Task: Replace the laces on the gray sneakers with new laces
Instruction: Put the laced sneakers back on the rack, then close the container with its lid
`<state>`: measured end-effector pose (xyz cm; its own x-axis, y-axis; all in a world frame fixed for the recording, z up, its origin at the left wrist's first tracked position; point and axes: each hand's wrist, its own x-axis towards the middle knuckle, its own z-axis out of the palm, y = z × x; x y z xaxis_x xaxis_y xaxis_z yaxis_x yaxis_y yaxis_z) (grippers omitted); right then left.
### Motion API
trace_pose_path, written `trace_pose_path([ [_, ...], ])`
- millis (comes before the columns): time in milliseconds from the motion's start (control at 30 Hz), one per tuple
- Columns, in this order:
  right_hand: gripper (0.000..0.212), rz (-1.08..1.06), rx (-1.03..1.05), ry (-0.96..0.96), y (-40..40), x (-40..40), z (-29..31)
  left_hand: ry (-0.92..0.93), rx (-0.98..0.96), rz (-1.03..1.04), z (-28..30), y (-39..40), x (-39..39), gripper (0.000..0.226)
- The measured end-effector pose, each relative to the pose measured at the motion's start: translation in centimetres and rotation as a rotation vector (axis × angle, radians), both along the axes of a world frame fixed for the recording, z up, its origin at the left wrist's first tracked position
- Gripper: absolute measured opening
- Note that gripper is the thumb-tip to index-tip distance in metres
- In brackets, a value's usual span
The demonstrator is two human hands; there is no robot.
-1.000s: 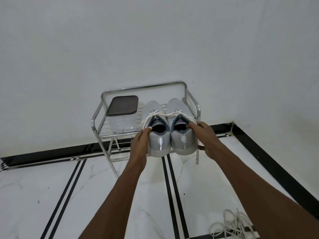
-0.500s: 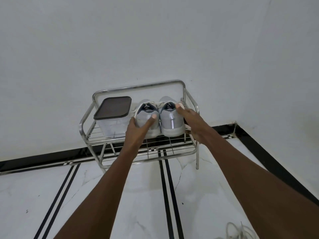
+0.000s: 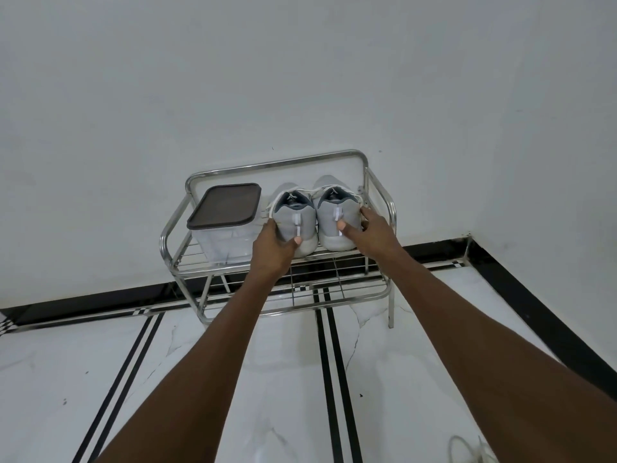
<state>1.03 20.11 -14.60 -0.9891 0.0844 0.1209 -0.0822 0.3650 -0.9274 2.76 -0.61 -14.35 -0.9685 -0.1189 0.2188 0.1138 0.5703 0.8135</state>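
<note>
Left hand (image 3: 273, 244) grips left gray sneaker (image 3: 293, 218) heel; right hand (image 3: 370, 232) grips right gray sneaker (image 3: 337, 215) heel. Toes hidden. Loose laces (image 3: 469, 450) cut off, lower right.

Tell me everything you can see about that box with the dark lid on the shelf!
The box has see-through plastic walls and a flat, dark brown lid with rounded corners, shut on top. It stands upright at the left end of the metal rack's top wire shelf, beside the gray sneakers. What is inside cannot be told. Neither hand touches it; the left hand grips the nearer sneaker's heel close by.
</note>
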Motion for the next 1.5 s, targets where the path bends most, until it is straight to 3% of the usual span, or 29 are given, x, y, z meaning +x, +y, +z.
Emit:
trace_pose_path([
  [100,0.064,-0.285,0.213,0.037,-1.8,1.1,0.5,0.084,-0.002,0.035,0.6,-0.9,2.1,0.051],
  [167,0.053,-0.409,0.298,0.224,-3.8,2.4,1.2,0.215,0.0,0.025,1.2,-2.3,3.4,0.026],
  [233,0.042,-0.379,0.282,0.362,-6.1,3.0,1.9,0.369,-0.022,0.068,1.9,-3.8,4.1,0.013],
  [333,0.037,-0.317,0.276,0.408,-9.6,3.5,2.7,0.529,0.011,0.373,2.8,-6.8,3.7,0.013],
  [433,0.03,-0.331,0.325,0.499,-11.9,3.1,2.8,0.427,0.031,0.573,3.3,-9.6,2.2,0.022],
  [533,0.025,-0.172,0.284,0.507,-14.2,2.3,3.3,0.144,0.179,0.536,3.0,-11.5,0.7,0.049],
  [600,0.026,-0.043,0.228,0.478,-15.6,1.9,3.9,0.032,0.281,0.458,2.7,-12.0,-0.2,0.051],
  [767,0.037,0.054,0.313,0.328,-18.4,1.4,3.9,-0.049,0.436,0.378,1.8,-12.6,-1.4,0.045],
  [900,0.036,0.099,0.248,0.155,-19.2,0.1,3.1,-0.116,0.521,0.409,2.1,-13.0,-1.9,0.052],
  [1000,0.056,0.141,0.129,0.071,-19.3,-0.3,2.0,-0.135,0.557,0.398,2.1,-13.6,-2.4,0.056],
  [1133,0.065,0.114,0.006,0.073,-19.7,0.1,1.6,-0.1,0.583,0.388,2.0,-13.7,-1.7,0.038],
  [1233,0.06,0.076,-0.114,0.121,-19.9,1.4,2.2,-0.052,0.63,0.388,2.0,-13.5,0.0,0.033],
  [1367,0.035,-0.071,-0.204,0.197,-19.0,4.6,3.0,0.048,0.67,0.371,2.7,-12.0,4.6,0.029],
  [1500,0.036,-0.093,-0.241,0.155,-17.5,8.9,2.0,0.114,0.749,0.367,1.8,-10.3,10.7,0.028],
])
